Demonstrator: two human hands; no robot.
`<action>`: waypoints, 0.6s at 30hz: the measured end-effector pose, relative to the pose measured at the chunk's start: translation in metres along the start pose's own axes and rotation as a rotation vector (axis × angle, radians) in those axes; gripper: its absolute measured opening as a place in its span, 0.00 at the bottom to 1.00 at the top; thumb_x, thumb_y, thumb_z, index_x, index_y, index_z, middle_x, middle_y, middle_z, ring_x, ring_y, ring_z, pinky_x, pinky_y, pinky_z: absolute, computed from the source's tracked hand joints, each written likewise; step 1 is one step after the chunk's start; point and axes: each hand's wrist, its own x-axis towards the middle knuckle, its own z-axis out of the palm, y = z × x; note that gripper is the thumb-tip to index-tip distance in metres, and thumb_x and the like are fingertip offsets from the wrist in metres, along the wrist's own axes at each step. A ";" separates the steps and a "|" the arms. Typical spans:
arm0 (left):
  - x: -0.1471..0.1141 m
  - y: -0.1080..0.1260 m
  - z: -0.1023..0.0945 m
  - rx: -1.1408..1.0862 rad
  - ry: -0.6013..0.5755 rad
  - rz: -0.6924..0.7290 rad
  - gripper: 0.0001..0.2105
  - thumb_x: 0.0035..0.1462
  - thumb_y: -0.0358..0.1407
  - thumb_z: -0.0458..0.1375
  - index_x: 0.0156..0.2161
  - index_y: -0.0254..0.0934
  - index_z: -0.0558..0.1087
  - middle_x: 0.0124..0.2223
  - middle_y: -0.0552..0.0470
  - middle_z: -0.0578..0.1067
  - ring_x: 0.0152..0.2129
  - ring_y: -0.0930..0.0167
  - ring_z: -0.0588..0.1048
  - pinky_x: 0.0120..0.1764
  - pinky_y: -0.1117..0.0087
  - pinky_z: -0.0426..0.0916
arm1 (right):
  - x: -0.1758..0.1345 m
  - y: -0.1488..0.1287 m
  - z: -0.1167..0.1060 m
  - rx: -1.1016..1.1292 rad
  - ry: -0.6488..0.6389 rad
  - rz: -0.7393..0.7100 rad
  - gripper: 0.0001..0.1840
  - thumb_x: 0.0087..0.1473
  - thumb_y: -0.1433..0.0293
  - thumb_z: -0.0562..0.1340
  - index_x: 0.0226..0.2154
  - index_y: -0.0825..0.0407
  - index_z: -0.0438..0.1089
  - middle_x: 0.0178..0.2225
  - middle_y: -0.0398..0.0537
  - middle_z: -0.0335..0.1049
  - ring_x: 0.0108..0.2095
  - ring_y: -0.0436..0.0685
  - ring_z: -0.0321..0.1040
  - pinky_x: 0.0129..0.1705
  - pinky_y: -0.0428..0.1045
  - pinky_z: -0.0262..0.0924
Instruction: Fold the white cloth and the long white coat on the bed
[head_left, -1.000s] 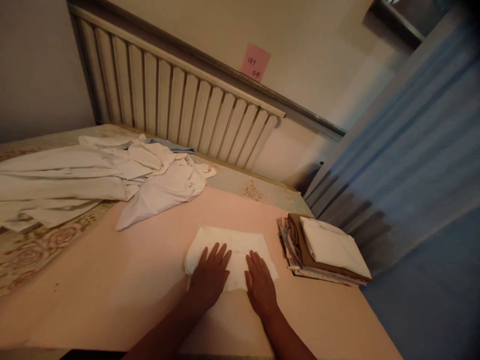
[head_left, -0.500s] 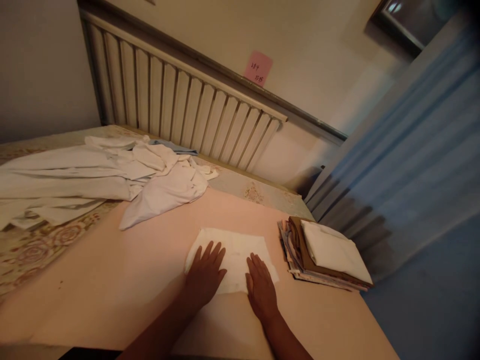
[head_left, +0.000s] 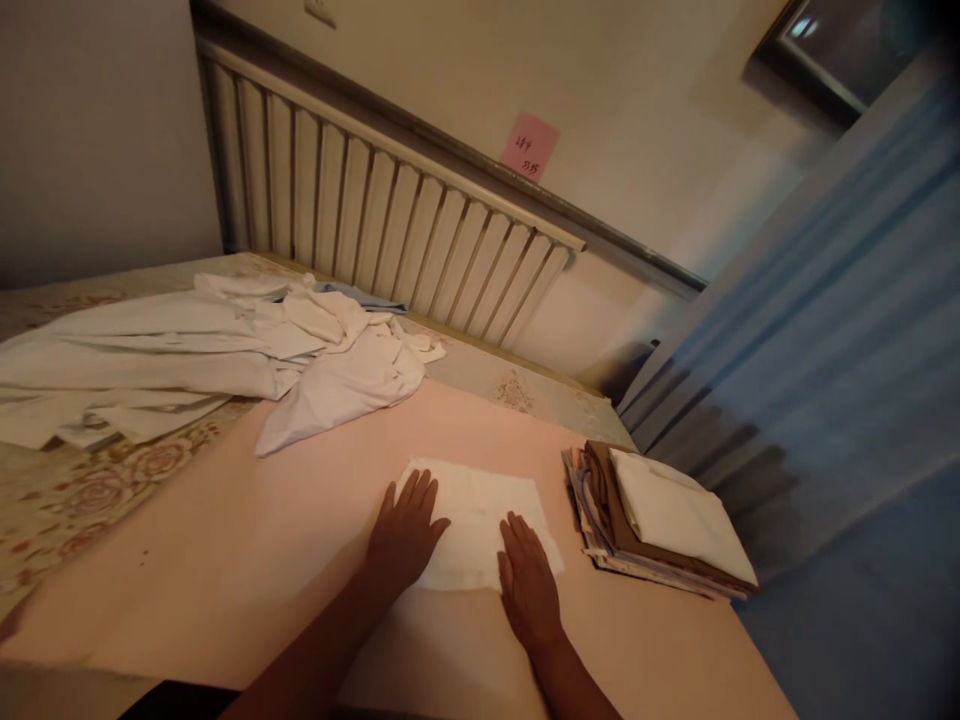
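White cloth [head_left: 472, 535], flat, inward of the front edge of the pink covering [head_left: 300, 540]; left hand [head_left: 401, 535], fingers slightly spread, shifted leftward across it, right hand [head_left: 531, 590], fingers together, apparently smoothing.

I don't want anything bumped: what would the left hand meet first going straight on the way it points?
Past the white cloth under its fingers, the left hand would likely meet the radiator first, though depth is unclear; the rumpled fabric lies left of that line.

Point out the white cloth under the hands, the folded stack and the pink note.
White cloth [head_left: 474, 528], head view: its middle.
Folded stack [head_left: 679, 508], head view: top white piece.
Pink note [head_left: 529, 147], head view: its centre.
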 end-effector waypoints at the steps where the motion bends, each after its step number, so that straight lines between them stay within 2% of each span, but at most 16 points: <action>1: 0.001 0.000 0.000 0.004 0.000 -0.006 0.24 0.62 0.43 0.47 0.59 0.33 0.65 0.63 0.41 0.62 0.61 0.57 0.58 0.60 0.49 0.51 | 0.000 0.000 0.000 0.000 -0.003 0.002 0.24 0.63 0.68 0.49 0.61 0.52 0.57 0.64 0.50 0.52 0.64 0.59 0.47 0.63 0.61 0.51; 8: 0.003 -0.001 -0.002 0.033 -0.023 -0.048 0.25 0.63 0.43 0.46 0.60 0.31 0.64 0.64 0.38 0.60 0.61 0.56 0.57 0.58 0.46 0.53 | -0.001 0.001 0.002 0.014 -0.011 0.012 0.25 0.63 0.69 0.49 0.61 0.51 0.56 0.64 0.50 0.52 0.64 0.59 0.47 0.63 0.61 0.51; 18: 0.004 -0.008 -0.003 0.025 -0.028 -0.049 0.22 0.63 0.39 0.45 0.59 0.35 0.65 0.64 0.42 0.60 0.62 0.56 0.57 0.58 0.45 0.53 | -0.001 0.001 0.003 0.030 0.003 0.031 0.25 0.63 0.68 0.50 0.61 0.50 0.56 0.64 0.47 0.53 0.64 0.58 0.47 0.63 0.60 0.51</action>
